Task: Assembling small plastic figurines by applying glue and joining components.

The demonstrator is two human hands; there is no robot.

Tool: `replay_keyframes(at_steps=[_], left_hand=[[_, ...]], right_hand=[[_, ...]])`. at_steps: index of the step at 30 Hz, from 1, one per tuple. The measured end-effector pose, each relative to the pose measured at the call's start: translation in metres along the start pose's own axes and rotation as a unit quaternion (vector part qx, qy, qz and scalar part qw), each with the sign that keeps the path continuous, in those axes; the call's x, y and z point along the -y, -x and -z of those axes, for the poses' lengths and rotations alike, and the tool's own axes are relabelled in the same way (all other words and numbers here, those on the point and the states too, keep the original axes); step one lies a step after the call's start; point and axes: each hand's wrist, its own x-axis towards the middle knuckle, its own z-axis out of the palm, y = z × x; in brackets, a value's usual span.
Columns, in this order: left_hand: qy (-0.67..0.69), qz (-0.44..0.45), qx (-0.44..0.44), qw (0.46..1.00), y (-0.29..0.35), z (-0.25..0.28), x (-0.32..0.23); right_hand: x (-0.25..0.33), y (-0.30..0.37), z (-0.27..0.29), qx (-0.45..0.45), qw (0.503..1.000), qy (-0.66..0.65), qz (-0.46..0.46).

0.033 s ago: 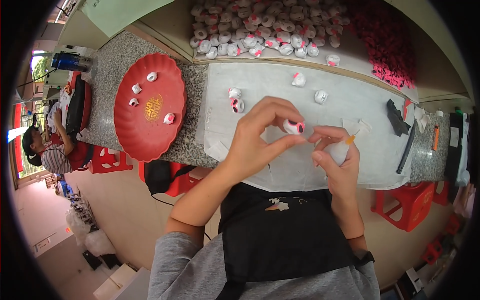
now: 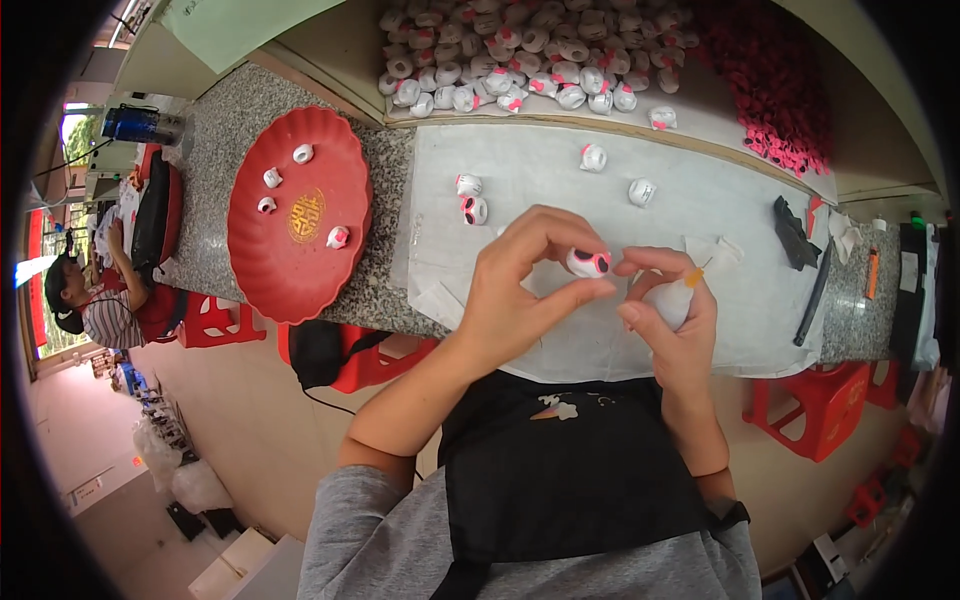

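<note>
Between its thumb and fingers, my left hand pinches a small white figure head with pink-rimmed black glasses. Curled around a soft white squeeze bottle with an orange needle tip is my right hand, its fingertips close to the head. The needle points up and away from the head. On the white paper sheet below lie several more white heads; one wears dark glasses with pink rims, and another sits farther right.
A red scalloped plate holds several heads at left. Behind the sheet are a big pile of white heads and a heap of pink pieces. A black cloth and a dark stick lie right. Another person sits far left.
My left hand has dropped slightly, and the head in it is turned a little, its glasses tilted differently. My right hand and the bottle have shifted slightly left.
</note>
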Motion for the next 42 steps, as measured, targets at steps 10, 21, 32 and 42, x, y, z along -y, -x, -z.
replay_keyframes(at_steps=[10, 21, 32, 42], left_hand=[[0.112, -0.011, -0.080, 0.990, 0.024, -0.026, 0.010], [0.075, -0.039, -0.086, 0.993, 0.028, -0.028, 0.015], [0.400, 0.136, -0.052, 0.905, 0.026, -0.026, -0.006], [0.509, 0.260, -0.029, 0.820, 0.029, -0.027, 0.001]], right_hand=[[0.001, 0.005, -0.007, 0.011, 0.997, 0.008, 0.071], [0.000, 0.006, -0.009, 0.006, 0.998, 0.003, 0.068], [-0.003, 0.003, -0.003, -0.027, 0.992, 0.074, 0.103], [0.000, 0.007, -0.003, -0.035, 0.967, 0.197, 0.158]])
